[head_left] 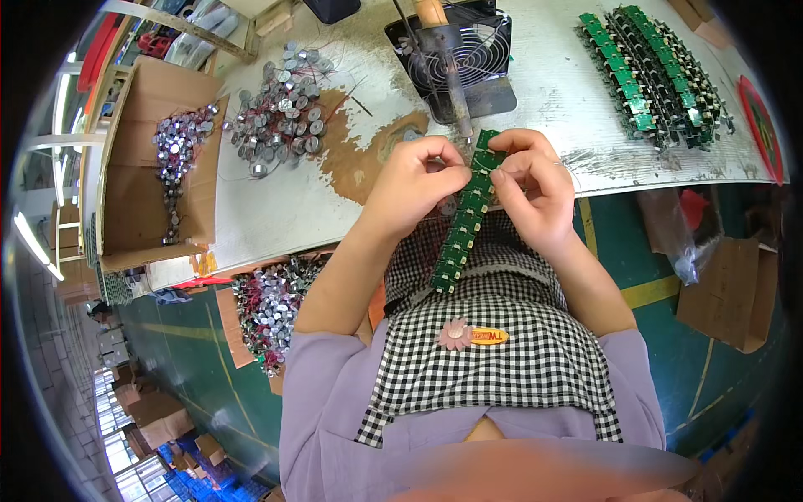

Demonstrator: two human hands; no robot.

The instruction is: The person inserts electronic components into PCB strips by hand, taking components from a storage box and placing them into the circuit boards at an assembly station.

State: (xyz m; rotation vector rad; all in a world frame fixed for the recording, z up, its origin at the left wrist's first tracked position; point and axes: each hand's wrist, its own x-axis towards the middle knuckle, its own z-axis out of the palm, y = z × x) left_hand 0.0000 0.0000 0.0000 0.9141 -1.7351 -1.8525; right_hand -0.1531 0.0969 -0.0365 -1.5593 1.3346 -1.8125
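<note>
A long green circuit board strip (465, 219) with several small parts along it hangs over the worn white table edge (276, 226), down toward my checked apron. My left hand (416, 186) pinches it from the left near its upper part. My right hand (533, 188) grips the strip's upper end from the right, fingers curled over it. Both hands meet in front of a soldering iron (447, 63) resting on a black fan (468, 50).
A pile of round silver parts with red wires (280, 109) lies on the table at left, beside a cardboard box (159, 167) holding more. Another box of them (268, 305) sits lower left. Stacked green board strips (657, 75) lie at far right. Cardboard box (728, 293) on the green floor.
</note>
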